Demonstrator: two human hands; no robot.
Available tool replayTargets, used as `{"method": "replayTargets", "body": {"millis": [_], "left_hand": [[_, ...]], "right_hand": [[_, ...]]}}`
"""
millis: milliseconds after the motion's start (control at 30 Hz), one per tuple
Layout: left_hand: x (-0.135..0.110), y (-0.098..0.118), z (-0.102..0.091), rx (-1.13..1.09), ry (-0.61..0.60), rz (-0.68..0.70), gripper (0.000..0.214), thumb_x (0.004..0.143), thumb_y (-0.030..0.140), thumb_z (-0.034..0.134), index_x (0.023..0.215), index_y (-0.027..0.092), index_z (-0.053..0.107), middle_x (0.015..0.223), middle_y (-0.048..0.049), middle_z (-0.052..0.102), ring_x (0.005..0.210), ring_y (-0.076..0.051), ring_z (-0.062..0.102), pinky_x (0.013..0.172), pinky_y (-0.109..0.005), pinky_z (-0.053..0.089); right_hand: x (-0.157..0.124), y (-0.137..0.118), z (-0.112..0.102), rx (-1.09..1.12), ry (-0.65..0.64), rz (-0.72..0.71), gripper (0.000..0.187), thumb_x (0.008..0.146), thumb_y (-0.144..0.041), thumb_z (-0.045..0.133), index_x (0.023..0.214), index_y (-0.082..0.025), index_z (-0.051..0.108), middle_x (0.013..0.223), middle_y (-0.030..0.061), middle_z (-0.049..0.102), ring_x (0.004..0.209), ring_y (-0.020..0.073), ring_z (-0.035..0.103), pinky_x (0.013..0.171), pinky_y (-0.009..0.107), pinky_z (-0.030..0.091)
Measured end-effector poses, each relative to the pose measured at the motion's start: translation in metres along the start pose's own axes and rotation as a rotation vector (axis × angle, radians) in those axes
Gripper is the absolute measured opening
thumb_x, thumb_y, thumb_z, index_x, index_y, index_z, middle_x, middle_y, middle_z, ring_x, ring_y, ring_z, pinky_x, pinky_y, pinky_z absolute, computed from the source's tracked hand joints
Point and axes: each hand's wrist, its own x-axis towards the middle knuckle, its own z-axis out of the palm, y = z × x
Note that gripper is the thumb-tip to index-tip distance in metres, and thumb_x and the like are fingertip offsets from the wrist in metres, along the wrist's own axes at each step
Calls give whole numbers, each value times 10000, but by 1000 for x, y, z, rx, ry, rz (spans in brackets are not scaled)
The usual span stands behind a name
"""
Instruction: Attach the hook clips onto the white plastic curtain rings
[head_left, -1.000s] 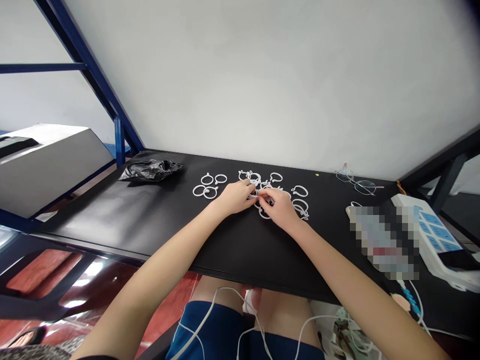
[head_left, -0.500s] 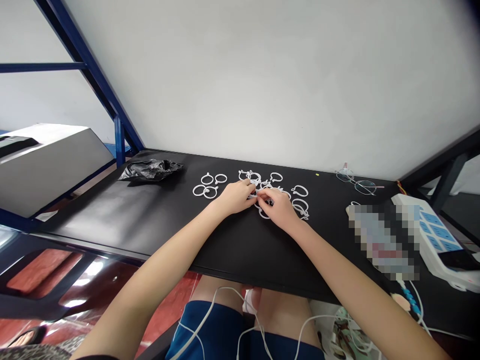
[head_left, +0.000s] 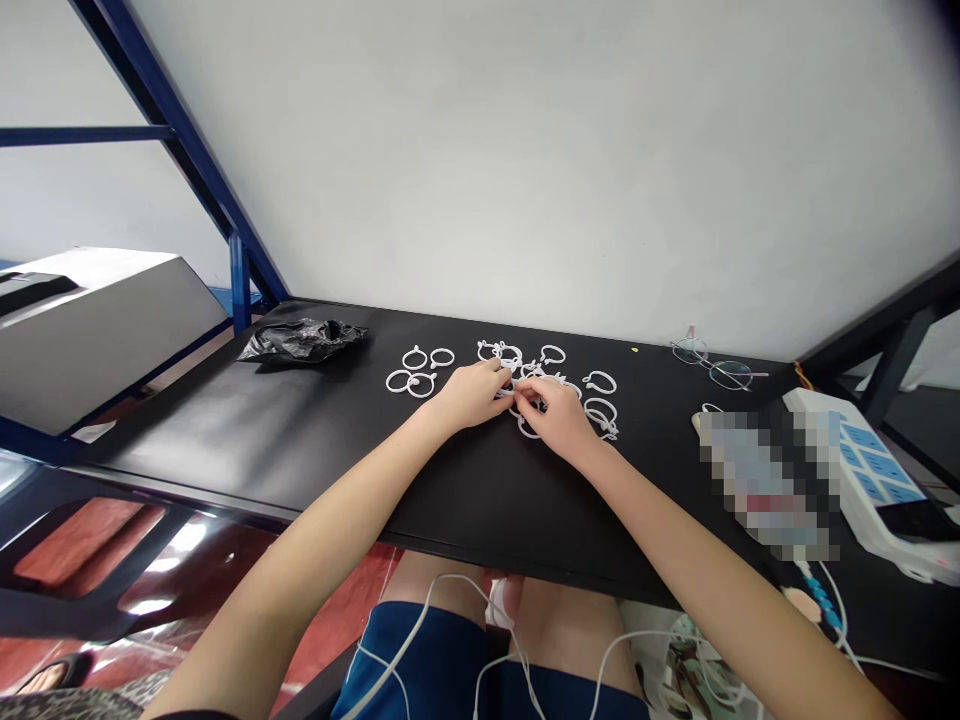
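My left hand (head_left: 471,393) and my right hand (head_left: 556,415) meet over a pile of white plastic rings (head_left: 555,385) on the black tabletop (head_left: 300,430). Fingers of both hands are curled and pinch a white ring (head_left: 514,393) between them. More white rings (head_left: 417,371) lie in a small group to the left of my left hand. Others are scattered to the right, beside my right hand, such as one ring (head_left: 599,381).
A crumpled black plastic bag (head_left: 303,340) lies at the back left of the table. Eyeglasses (head_left: 712,364) rest at the back right. A white power strip (head_left: 874,475) with a phone on it sits at the right. White cables hang over my lap.
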Motion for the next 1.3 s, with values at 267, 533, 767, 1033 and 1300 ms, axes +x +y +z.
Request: {"method": "replayTargets", "body": {"millis": [267,533,767,1033,1300], "left_hand": [[0,0,-1,4,-10,-2,255,911,366,445,1001,178,591,1015,-70,589,879,-199,619,713,-280,486],[0,1,-1,19,5,3,274,922,389,436,993,176,593,1006,-64,590,863,-195,619,689,-277,480],[-1,3,-3,19,1,1,276,931,387,425,971,173,594,987,-65,594,860,-190,616,684,-272,477],[-1,2,-4,7,-3,-1,269,929,391,434,977,177,590,989,-64,592,869,-190,615,704,-271,479],[0,1,-1,-2,18,4,319,940,438,412,935,174,590,964,-65,591,823,-183,613,679,-268,472]], "right_hand": [[0,0,0,10,21,0,114,832,-155,547,838,-218,642,794,23,690,753,190,639,734,340,500],[1,-1,-1,-19,69,-29,113,838,-154,548,805,-215,637,737,19,671,748,195,612,719,335,486],[1,-3,-3,-43,94,-31,112,834,-144,552,797,-214,631,733,12,664,755,194,594,725,329,472],[1,-3,-2,-39,120,-47,119,846,-157,537,801,-213,630,743,17,658,754,194,593,723,328,474],[2,-3,-4,-37,163,-72,145,867,-167,504,805,-227,621,774,24,670,778,204,602,773,352,476]]}}
